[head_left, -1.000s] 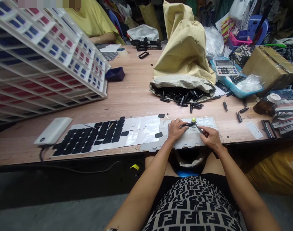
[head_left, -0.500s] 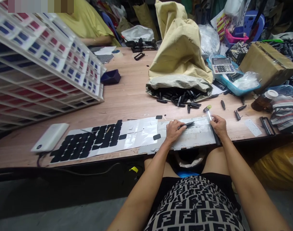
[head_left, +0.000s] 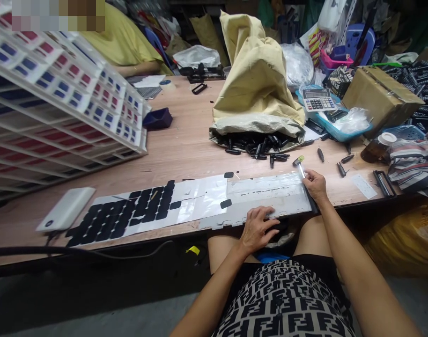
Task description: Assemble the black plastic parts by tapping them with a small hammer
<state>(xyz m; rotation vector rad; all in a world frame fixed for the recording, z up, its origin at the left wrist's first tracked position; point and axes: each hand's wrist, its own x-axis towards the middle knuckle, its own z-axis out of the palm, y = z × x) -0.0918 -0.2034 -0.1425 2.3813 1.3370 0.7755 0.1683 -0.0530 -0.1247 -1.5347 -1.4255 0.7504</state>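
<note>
My right hand (head_left: 315, 186) is closed on a small screwdriver with a yellow-green handle (head_left: 299, 164), its tip resting on the grey sheet (head_left: 270, 196) at the table's near edge. My left hand (head_left: 259, 227) has dropped below that edge, over a bag between my knees; its fingers are loosely spread and curled downward, and what they hold, if anything, I cannot make out. A pile of small black handle parts (head_left: 258, 143) spills from a tan sack (head_left: 256, 79) just beyond the sheet.
White backing sheets with several black pads (head_left: 129, 213) lie to the left, beside a white power bank (head_left: 65, 215). A stack of white trays (head_left: 59, 107) fills the left. A calculator (head_left: 318, 99), blue tray, cardboard box (head_left: 380, 96) and a brown bottle (head_left: 377, 149) crowd the right. A person in yellow sits across.
My left hand has left the sheet with the black part and gone down below the table edge. My right hand with the screwdriver has stayed at the sheet's right end.
</note>
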